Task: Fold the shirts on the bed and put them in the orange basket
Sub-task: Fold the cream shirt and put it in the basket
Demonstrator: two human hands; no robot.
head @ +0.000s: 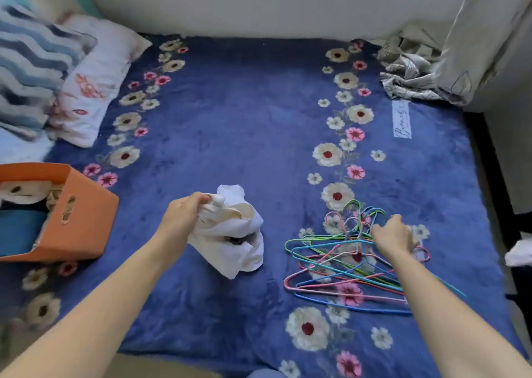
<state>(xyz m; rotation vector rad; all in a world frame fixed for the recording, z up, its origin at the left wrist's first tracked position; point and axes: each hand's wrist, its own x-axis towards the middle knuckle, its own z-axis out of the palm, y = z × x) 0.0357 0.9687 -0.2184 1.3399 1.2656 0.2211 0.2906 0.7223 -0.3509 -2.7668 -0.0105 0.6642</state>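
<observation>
A crumpled white shirt [234, 233] hangs bunched over the blue flowered bedspread [224, 118], near the front middle. My left hand [184, 216] grips its upper left part. To the right, my right hand [393, 235] rests with curled fingers on a pile of coloured wire hangers [339, 265]; whether it grips one I cannot tell. The orange basket [83, 222] stands at the left edge of the bed with folded cloth inside it.
A white flowered pillow [95, 80] and a blue striped cushion [31, 69] lie at the back left. A crumpled grey patterned cloth [411, 72] sits at the back right by a curtain. The wall runs along the bed's far side.
</observation>
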